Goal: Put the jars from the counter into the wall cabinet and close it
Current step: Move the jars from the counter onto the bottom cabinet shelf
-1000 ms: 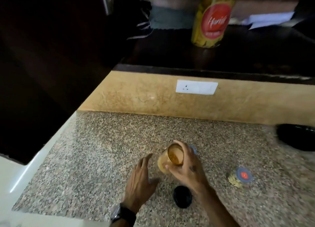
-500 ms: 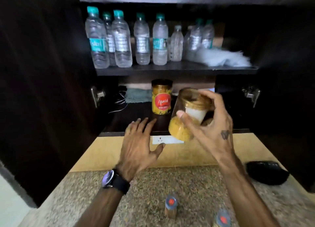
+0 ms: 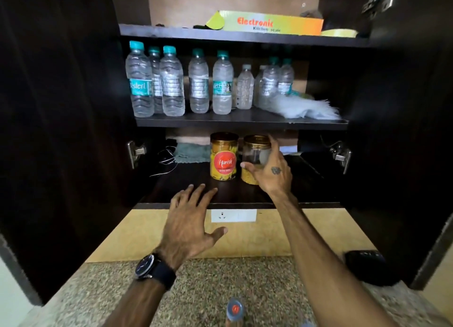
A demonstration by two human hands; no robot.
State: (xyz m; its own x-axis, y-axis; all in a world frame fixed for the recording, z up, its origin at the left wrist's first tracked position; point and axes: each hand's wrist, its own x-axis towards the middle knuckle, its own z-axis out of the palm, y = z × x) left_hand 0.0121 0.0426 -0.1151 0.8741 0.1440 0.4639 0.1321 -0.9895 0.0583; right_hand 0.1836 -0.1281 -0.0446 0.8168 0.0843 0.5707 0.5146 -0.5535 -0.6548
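My right hand (image 3: 272,173) is wrapped around a clear gold-lidded jar (image 3: 255,152) with yellow grains at its bottom, upright on the bottom shelf (image 3: 191,187) of the open wall cabinet. It stands just right of a yellow jar with a red label (image 3: 223,156). My left hand (image 3: 191,225), watch on the wrist, hovers open with fingers spread in front of the shelf edge, holding nothing. A small jar with a blue and red lid (image 3: 234,310) stands on the granite counter (image 3: 117,292) at the bottom of the view.
Both dark cabinet doors (image 3: 61,130) stand open at left and right. Several water bottles (image 3: 171,81) and white fluff fill the middle shelf; a kitchen-scale box (image 3: 267,23) lies on top. A folded cloth, a wall socket (image 3: 232,215) and a black object (image 3: 365,260) are nearby.
My right hand carried the gold-lidded jar from the counter up into the cabinet and stood it beside the labelled jar. My left hand rose alongside, and my view tilted up.
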